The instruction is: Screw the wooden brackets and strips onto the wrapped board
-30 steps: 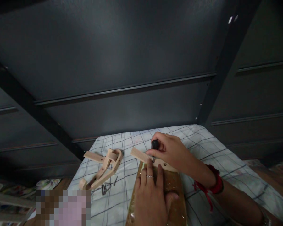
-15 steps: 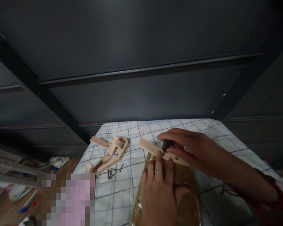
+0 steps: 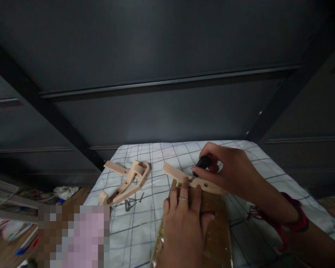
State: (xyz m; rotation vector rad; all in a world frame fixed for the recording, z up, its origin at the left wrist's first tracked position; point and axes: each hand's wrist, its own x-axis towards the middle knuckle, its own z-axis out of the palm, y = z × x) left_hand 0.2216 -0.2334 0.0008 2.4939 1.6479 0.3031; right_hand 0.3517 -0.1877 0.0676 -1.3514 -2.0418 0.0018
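Note:
In my right hand is a small screwdriver with a black handle, gripped between fingers and thumb. It leans to the right, with its tip at a hole in a pale wooden hook piece. That piece lies across the far end of a brown block wrapped in shiny clear plastic. My left hand rests flat on the block, its fingers stretched out and the fingertips pressing on the wood beside the tool tip. Another hole shows in the wood to the right; its right end is partly hidden by my right hand.
Several similar wooden hook pieces lie in a pile on the left of the checked white cloth. Close to them are several loose screws. A dark grey panel stands behind the table. A shelf is at far left.
My right hand has turned and drawn back from the hole, so the screwdriver now tilts to the right and more of its handle shows. My left hand keeps its place on the wood.

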